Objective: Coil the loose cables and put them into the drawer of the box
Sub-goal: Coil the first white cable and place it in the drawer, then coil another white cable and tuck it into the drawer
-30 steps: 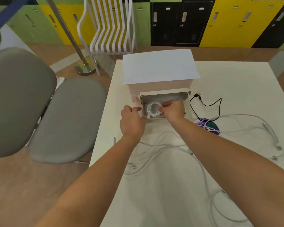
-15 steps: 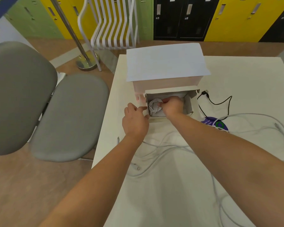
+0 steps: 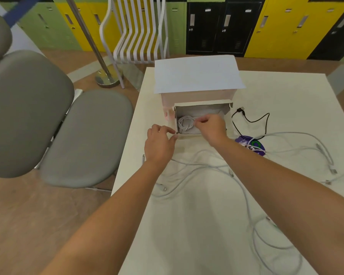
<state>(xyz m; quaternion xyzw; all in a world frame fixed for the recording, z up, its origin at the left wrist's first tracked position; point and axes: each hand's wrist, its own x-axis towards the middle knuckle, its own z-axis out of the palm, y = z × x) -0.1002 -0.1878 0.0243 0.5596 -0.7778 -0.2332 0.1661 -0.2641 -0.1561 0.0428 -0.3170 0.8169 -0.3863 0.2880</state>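
White box [image 3: 197,80] sits at the far-left part of the cream table [image 3: 276,108], its drawer [image 3: 202,110] pulled out toward the person. Coiled white cable [image 3: 185,124] lies inside the drawer, left half, on the drawer floor. Right hand [image 3: 212,128] is over the drawer's right-front, fingers curled w/ thumb and forefinger pinched together at the coil's right edge; looks like it holds a strand of the coil, tho the contact is small. Left hand [image 3: 160,144] is just outside the drawer's front-left corner, fingers bent, fingertips [image 3: 175,135] touching that corner; holds nothing.

Right of the drawer: black USB cable [image 3: 250,121] on the table, running to a purple round item [image 3: 250,145] near the drawer's front-right. Loose white cables [image 3: 207,167] sprawl across the table in front of the drawer and off to its right, uncoiled, several plugs showing.

Left of the box, off the table: grey padded chairs [image 3: 83,135]. Beyond the box: white slatted chair [image 3: 139,30], chrome pole stand [image 3: 105,80], and yellow, green, black lockers [image 3: 286,26]
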